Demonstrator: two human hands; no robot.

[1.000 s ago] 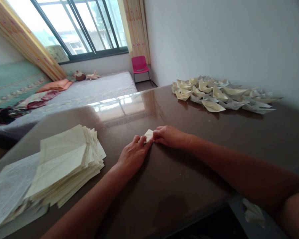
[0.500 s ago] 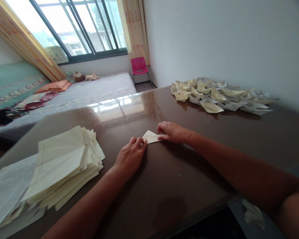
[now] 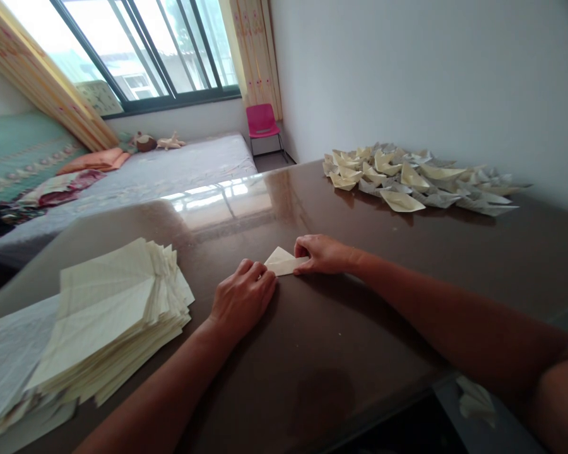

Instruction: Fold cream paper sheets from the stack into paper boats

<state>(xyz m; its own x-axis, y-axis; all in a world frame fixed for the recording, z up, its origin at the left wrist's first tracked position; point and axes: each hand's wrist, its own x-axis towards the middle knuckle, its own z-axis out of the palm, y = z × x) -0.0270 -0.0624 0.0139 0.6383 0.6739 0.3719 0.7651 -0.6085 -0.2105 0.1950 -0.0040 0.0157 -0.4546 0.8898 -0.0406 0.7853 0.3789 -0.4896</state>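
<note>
A small folded sheet of cream paper (image 3: 282,260) lies on the brown tabletop between my hands, with a pointed peak at its far side and a folded strip along its near edge. My left hand (image 3: 246,291) rests at its left end, fingers bent and pressed onto the paper. At the right end, my right hand (image 3: 322,254) pinches the paper between thumb and fingers. A thick stack of cream paper sheets (image 3: 106,309) lies left of my left arm. Many folded paper boats (image 3: 402,176) are heaped at the back right.
The glossy brown table (image 3: 360,353) runs up to a white wall (image 3: 426,69). Greyish sheets (image 3: 9,359) lie under the stack. Beyond the table are a bed (image 3: 189,164) and a pink chair (image 3: 262,121). A crumpled pale piece (image 3: 476,400) is below the table's near edge.
The view has shifted slightly. My right thumb and fingers have closed further on the paper's right end, and the strip along its near edge looks flatter. My left hand still presses the left end.
</note>
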